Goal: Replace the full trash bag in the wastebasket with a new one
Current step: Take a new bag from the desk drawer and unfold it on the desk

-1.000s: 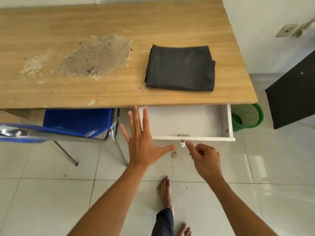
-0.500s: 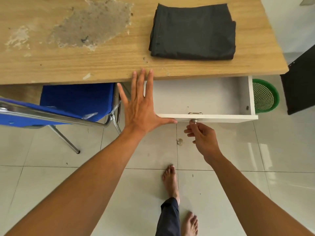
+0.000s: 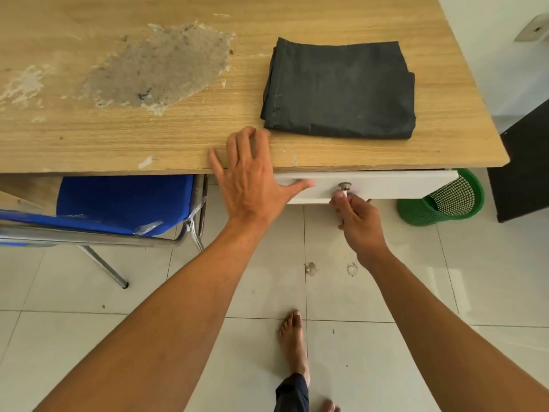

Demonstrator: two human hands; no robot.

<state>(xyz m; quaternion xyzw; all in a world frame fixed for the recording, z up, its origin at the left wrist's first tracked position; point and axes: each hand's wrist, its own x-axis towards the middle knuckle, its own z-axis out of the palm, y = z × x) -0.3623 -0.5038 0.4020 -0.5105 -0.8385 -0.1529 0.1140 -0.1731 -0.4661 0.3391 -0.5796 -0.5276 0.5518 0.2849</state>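
Drawer: the white drawer (image 3: 371, 184) under the right half of the wooden desk (image 3: 118, 144) is now pushed almost fully in; only its front panel shows below the desk edge. Half a second ago it stood well out, its bare inside in view.

Right hand: the right hand (image 3: 355, 217) pinches the small key or tab hanging from the round metal lock (image 3: 345, 185) in the middle of the drawer front, with thumb and forefinger closed on it and the other fingers curled.

Left hand: the left hand (image 3: 252, 176) lies spread over the near desk edge, fingers straight on the top, thumb stretched right against the drawer front. It has moved up from the drawer's left corner onto the desk.

New bag: the folded black trash bag (image 3: 340, 90) lies flat on the desk's far right part, just beyond the left fingertips and not touching them.

Wastebasket: the green mesh wastebasket (image 3: 442, 203) stands on the tiled floor under the desk's right corner, partly hidden by the drawer and desk; no bag shows in the part of it that is in view.

Other: a blue chair (image 3: 118, 203) with a metal frame sits under the desk on the left.

Meaning: closing the drawer looks like tidying after fetching the bag. The likely next step is picking the bag up and carrying it to the wastebasket.
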